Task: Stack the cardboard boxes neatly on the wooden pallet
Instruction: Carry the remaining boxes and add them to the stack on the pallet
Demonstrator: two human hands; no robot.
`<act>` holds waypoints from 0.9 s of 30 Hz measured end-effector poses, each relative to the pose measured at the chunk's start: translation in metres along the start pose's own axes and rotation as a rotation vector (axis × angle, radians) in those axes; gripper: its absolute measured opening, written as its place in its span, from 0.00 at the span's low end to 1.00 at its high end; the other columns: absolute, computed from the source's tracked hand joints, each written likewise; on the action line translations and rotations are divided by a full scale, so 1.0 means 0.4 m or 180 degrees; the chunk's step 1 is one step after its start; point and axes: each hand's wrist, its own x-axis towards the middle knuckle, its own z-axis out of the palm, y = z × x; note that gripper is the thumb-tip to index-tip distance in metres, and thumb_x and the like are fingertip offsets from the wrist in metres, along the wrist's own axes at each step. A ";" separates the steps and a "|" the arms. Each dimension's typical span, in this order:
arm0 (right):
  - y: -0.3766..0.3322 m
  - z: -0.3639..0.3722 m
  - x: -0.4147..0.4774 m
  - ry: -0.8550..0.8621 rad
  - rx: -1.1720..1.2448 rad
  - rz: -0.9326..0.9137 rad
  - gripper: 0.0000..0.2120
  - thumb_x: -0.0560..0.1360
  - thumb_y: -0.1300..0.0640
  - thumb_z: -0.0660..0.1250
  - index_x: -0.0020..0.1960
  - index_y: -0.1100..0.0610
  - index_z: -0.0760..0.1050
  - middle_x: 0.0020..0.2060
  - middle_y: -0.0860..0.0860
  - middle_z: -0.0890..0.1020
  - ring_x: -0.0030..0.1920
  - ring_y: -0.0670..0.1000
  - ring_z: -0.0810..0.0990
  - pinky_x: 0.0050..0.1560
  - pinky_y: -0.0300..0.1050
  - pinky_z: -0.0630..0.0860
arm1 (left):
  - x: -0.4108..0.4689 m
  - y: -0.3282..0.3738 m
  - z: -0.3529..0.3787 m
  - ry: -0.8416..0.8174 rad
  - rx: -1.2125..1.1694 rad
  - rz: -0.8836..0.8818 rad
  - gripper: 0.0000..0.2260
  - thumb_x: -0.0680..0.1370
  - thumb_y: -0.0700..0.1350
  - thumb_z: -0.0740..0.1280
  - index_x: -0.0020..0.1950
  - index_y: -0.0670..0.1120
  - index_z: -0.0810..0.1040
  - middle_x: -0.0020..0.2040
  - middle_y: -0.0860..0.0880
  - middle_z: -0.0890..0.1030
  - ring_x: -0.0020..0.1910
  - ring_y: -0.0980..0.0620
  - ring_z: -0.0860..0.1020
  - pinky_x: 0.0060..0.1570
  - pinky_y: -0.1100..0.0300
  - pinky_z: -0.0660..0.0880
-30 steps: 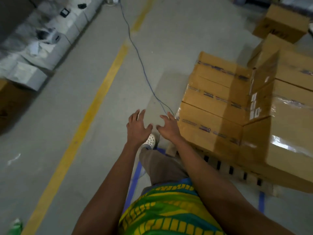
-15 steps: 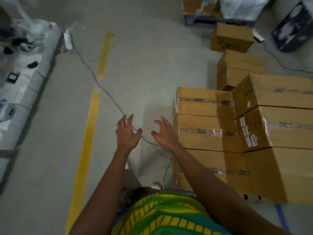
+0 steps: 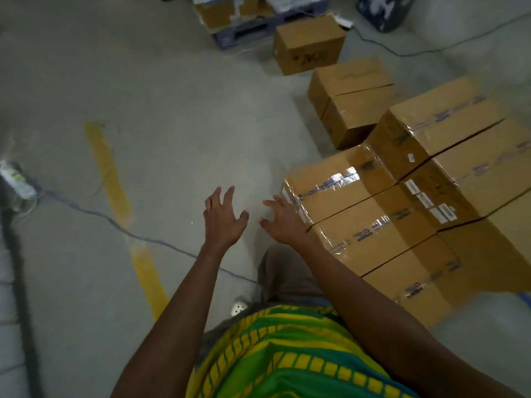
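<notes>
At the far left edge a pale power strip point(image 3: 17, 179) lies on the floor, too blurred to read. A blue cable point(image 3: 86, 210) runs from it across a yellow floor line point(image 3: 117, 196). In the middle of the frame the left hand point(image 3: 222, 219) hangs over bare concrete, fingers spread, holding nothing. Just right of it the right hand point(image 3: 283, 222) is likewise spread and empty, its fingertips at the near corner of the stacked boxes point(image 3: 373, 225). I cannot tell whether they touch the cardboard. The stack fills the right of the frame, is cut off at the edge, and hides whatever it rests on. Behind it, upper right, a pair of boxes point(image 3: 350, 93) sits on the floor. A single box point(image 3: 309, 44) stands beyond, its print smeared.
</notes>
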 end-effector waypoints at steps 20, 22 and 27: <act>-0.281 -0.373 1.159 0.0603 0.0630 0.0994 0.29 0.79 0.48 0.68 0.78 0.52 0.65 0.80 0.53 0.60 0.78 0.55 0.59 0.75 0.54 0.61 | 1.311 0.117 -0.171 -0.0708 0.0021 0.0612 0.31 0.80 0.53 0.68 0.80 0.49 0.63 0.80 0.42 0.60 0.78 0.41 0.57 0.74 0.43 0.59; -0.276 -0.393 1.251 0.0491 0.0682 0.1214 0.30 0.79 0.47 0.68 0.78 0.52 0.65 0.80 0.53 0.59 0.79 0.55 0.58 0.75 0.54 0.61 | 1.444 0.133 -0.168 -0.0853 0.0023 0.0617 0.31 0.80 0.53 0.68 0.80 0.49 0.63 0.80 0.42 0.60 0.78 0.41 0.56 0.74 0.43 0.59; -0.289 -0.495 1.568 0.0788 0.0832 0.1544 0.31 0.78 0.46 0.69 0.78 0.52 0.65 0.80 0.54 0.58 0.79 0.55 0.58 0.75 0.53 0.61 | 1.815 0.182 -0.163 -0.1124 0.0099 0.0960 0.31 0.80 0.53 0.68 0.80 0.50 0.62 0.80 0.43 0.60 0.78 0.42 0.55 0.74 0.43 0.58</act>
